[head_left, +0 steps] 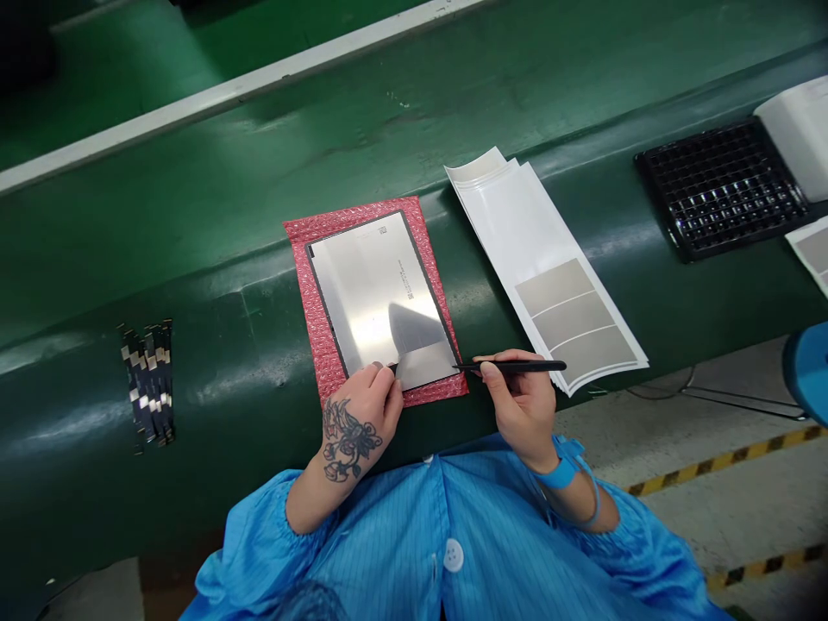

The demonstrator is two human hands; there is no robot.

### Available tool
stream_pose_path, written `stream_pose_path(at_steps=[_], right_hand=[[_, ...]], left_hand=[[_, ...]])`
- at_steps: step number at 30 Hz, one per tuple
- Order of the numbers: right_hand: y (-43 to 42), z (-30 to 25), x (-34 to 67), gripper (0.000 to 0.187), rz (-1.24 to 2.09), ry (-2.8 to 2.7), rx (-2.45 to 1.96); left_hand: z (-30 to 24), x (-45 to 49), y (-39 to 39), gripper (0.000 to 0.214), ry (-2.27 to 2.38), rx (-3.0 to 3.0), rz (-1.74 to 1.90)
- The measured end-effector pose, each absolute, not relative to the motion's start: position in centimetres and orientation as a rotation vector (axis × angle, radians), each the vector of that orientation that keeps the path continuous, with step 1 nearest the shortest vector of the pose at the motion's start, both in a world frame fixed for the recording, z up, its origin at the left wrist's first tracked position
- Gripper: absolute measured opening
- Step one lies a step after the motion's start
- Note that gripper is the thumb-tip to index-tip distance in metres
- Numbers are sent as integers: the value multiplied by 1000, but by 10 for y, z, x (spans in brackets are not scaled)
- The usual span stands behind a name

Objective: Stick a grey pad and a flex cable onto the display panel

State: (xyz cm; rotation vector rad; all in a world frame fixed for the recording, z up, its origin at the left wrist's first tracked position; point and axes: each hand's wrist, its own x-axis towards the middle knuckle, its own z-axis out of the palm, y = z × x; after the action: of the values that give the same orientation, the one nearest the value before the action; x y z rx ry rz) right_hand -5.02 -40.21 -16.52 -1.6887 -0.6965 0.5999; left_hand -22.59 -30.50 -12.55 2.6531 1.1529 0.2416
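Observation:
A silvery rectangular panel (375, 285) lies on a pink bubble-wrap pad (310, 302) on the green bench (259, 172). A grey sticker (427, 362) sits on the panel's near right corner. My left hand (362, 410) rests at the panel's near edge, its fingertips pinched on the sticker's left corner. My right hand (521, 397) holds black tweezers (517, 366) level, the tip touching the sticker's right edge. A blue strap circles my right wrist.
White backing sheets (517, 224) carrying grey stickers (573, 315) lie right of the pad. A black grid tray (718, 185) and a white box (799, 129) stand far right. Dark flex strips (150, 379) are stacked at left. The floor with striped tape shows lower right.

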Motion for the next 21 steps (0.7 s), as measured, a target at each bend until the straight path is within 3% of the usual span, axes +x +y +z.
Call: stream_pose_path(at_steps=[21], right_hand=[[-401,-163,-50,16,616,-664,-1691]], left_hand=[[-126,-229,-303,29,1165,2590,116]])
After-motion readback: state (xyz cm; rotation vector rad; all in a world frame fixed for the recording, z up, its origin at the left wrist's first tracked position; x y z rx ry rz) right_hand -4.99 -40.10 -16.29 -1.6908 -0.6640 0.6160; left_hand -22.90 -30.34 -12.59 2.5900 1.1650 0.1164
